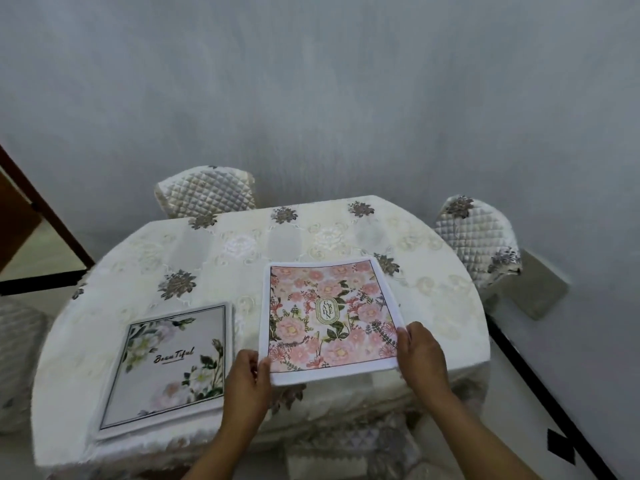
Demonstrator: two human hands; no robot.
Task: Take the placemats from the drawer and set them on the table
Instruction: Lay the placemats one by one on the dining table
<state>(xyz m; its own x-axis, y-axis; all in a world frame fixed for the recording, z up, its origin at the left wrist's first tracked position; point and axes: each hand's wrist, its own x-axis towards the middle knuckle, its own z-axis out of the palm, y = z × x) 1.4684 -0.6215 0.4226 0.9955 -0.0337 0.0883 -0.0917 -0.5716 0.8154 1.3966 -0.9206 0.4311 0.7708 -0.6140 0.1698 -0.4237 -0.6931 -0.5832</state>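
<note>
1. Writing: the pink placemat (329,317) carries a small oval label at its centre reading "GARDEN" in stacked letters. The grey placemat (169,368) reads "Beautiful" in dark script, underlined. Both read upright from the person's side.
2. Materials: both mats are flat rectangles with floral print, white border and rounded corners. The tablecloth (311,237) is cream and embroidered with grey flower motifs. Two chairs (206,190) (478,237) wear quilted diamond-stitch covers.
3. Orientation: each mat's long axis runs from near to far. The grey mat lies flat at near left, and the pink mat lies just beside it on the right, its near edge at the table's near edge.
4. Hands: the left hand (247,379) pinches the pink mat's near left corner. The right hand (420,355) grips its near right corner.
</note>
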